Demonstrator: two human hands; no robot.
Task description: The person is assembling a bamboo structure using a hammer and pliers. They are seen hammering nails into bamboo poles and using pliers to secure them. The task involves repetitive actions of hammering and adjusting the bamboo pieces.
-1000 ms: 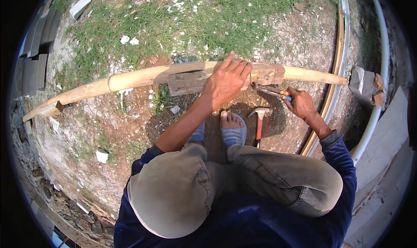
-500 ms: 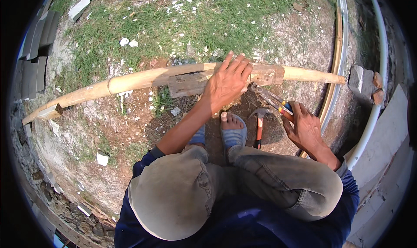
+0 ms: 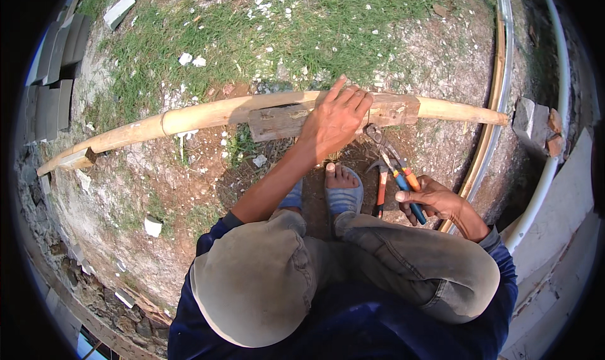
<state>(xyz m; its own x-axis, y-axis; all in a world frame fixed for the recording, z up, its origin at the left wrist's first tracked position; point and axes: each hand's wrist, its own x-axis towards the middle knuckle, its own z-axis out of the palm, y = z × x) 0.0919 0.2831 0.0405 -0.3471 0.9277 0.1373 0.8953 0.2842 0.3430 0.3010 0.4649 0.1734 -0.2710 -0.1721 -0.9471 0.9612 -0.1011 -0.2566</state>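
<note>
A hand could pass over the grass (image 3: 328, 45) at upper centre, but the bamboo pole (image 3: 208, 113) bars the frame's middle, and pliers (image 3: 401, 182) and claw hammer (image 3: 382, 191) (partly covered) crowd right of centre.

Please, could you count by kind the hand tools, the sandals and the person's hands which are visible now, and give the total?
Pliers: 1
Hammer: 1
Sandals: 2 (left sandal, right sandal)
Hands: 2 (left hand, right hand)
Total: 6
</note>
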